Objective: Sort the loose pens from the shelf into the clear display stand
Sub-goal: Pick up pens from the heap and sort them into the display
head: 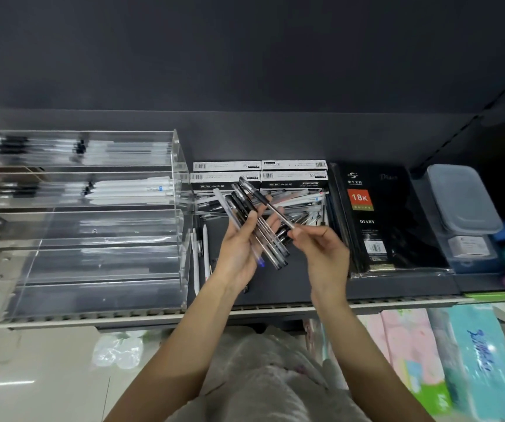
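You grasp a bundle of about five pens point(257, 229) in your left hand point(239, 254); your right hand point(321, 248) pinches one more pen point(271, 205). At 9 o'clock the clear display stand point(93, 220) has two upper tiers filled, three lower empty. A loose pile point(303, 208) waits at 12 o'clock — much is left.

Clear black-capped pens point(257, 229) fanned in hand, clear display stand point(93, 220) partly filled
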Available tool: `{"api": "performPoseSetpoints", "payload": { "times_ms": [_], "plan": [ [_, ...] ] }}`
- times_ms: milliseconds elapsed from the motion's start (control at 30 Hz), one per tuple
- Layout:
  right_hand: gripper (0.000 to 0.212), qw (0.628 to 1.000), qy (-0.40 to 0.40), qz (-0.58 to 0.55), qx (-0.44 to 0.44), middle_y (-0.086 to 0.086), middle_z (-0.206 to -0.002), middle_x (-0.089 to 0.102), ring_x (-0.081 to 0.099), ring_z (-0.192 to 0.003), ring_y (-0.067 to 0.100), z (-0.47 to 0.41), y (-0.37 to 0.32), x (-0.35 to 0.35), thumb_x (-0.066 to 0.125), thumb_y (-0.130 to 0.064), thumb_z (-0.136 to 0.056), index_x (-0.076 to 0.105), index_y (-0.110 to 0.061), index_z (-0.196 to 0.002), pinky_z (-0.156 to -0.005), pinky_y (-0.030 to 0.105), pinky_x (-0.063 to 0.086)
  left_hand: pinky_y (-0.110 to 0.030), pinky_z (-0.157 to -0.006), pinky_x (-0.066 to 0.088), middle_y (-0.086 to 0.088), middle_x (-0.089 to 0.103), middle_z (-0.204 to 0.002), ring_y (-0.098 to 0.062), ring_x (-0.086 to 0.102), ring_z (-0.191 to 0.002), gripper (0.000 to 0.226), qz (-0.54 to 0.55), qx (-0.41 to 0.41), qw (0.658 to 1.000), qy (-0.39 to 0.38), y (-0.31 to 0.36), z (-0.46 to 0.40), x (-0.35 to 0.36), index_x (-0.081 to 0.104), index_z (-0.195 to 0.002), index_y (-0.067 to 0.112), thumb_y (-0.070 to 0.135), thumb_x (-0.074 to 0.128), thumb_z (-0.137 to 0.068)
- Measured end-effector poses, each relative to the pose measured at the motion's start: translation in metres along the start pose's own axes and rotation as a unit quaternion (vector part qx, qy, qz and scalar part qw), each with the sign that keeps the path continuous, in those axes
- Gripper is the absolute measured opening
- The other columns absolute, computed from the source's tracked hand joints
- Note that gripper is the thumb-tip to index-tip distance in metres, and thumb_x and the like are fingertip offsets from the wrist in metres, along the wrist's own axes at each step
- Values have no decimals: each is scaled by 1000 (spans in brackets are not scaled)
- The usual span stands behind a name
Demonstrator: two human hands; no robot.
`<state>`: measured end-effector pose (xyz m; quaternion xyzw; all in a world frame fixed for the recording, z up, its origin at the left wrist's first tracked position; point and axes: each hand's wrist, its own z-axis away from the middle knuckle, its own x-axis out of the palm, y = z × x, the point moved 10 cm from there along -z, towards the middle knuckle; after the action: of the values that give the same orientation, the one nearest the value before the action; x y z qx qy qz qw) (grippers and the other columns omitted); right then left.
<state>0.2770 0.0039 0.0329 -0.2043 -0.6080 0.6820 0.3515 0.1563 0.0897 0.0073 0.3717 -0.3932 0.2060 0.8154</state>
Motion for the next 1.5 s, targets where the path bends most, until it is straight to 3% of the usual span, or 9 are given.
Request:
{"api": "performPoseSetpoints", "payload": {
  "times_ms": [133, 233, 400, 567, 700, 900, 1033, 1267, 1500],
  "plan": [
    [11, 998, -8, 52, 21, -2, -77, 71, 66, -75, 5, 5, 15, 2, 68, -3, -82, 65, -13, -79, -68, 24, 53, -36, -89, 55, -12, 59, -130, -28, 63, -111, 44, -17, 11, 1000, -19, -1, -2, 5, 33, -143, 4, 6, 38, -99],
    [7, 996, -31, 63, 46, 6, -84, 71, 66, -76, 12, 7, 21, 5, 66, -6, -85, 63, -12, -83, -56, 22, 54, -36, -80, 57, -9, 61, -129, -27, 63, -111, 49, 3, 3, 1000, -28, -4, -3, 6, 28, -146, 15, 6, 38, -99],
    [7, 994, -71, 79, 35, 10, -85, 70, 67, -72, 15, 10, 19, 12, 66, -4, -84, 63, -9, -87, -56, 27, 57, -37, -92, 53, -5, 64, -125, -24, 63, -112, 49, -18, 10, 999, -37, -4, -2, 6, 32, -144, 14, 3, 42, -96],
    [11, 975, -121, 184, -42, -6, -83, 70, 66, -81, 5, 9, -1, 19, 68, -10, -84, 63, -19, -87, -72, 18, 51, -28, -72, 59, -3, 70, -97, -11, 68, -77, 32, -54, -13, 998, -22, -6, -3, -2, 47, -128, 3, 1, 44, -96],
    [18, 949, -136, 249, -135, -6, -95, 66, 62, -84, -1, -7, -42, 33, 67, -12, -86, 61, -28, -92, -70, 13, 47, -28, -73, 57, -4, 71, -95, -12, 67, -76, 35, -117, -40, 991, -55, -9, 3, 1, 47, -129, 0, 1, 47, -94],
    [30, 933, -221, 285, 11, -6, -94, 65, 68, -78, 12, 8, -9, 45, 57, -41, -89, 41, -25, -109, -70, 35, 57, -29, -78, 57, -6, 68, -103, -13, 67, -84, 43, -81, -13, 994, -72, 1, 8, 6, 49, -129, -1, 6, 53, -86],
    [19, 939, -274, 164, 126, 9, -88, 66, 66, -60, 20, 47, 26, 56, 52, -22, -94, 41, -15, -107, -50, 30, 55, -25, -86, 54, -3, 68, -105, -10, 65, -83, 37, -60, 34, 995, -69, 17, 7, 6, 51, -124, -1, 6, 50, -87],
    [9, 958, -207, 173, 94, 1, -62, 60, 58, -50, 12, 45, 26, 52, 39, -16, -101, 46, -12, -104, -49, 23, 48, -23, -73, 56, -2, 70, -86, -11, 65, -84, 23, -86, 75, 993, -14, 12, 18, -7, 57, -114, 9, 4, 45, -95],
    [6, 942, -228, 242, 40, -5, -70, 56, 51, -53, 5, 56, 36, 56, 48, -23, -97, 46, -19, -101, -56, 29, 45, -23, -72, 56, 1, 69, -87, -9, 65, -84, 18, -99, 111, 987, 57, 12, 38, -26, 58, -106, 11, 6, 45, -96]
  ]
}}
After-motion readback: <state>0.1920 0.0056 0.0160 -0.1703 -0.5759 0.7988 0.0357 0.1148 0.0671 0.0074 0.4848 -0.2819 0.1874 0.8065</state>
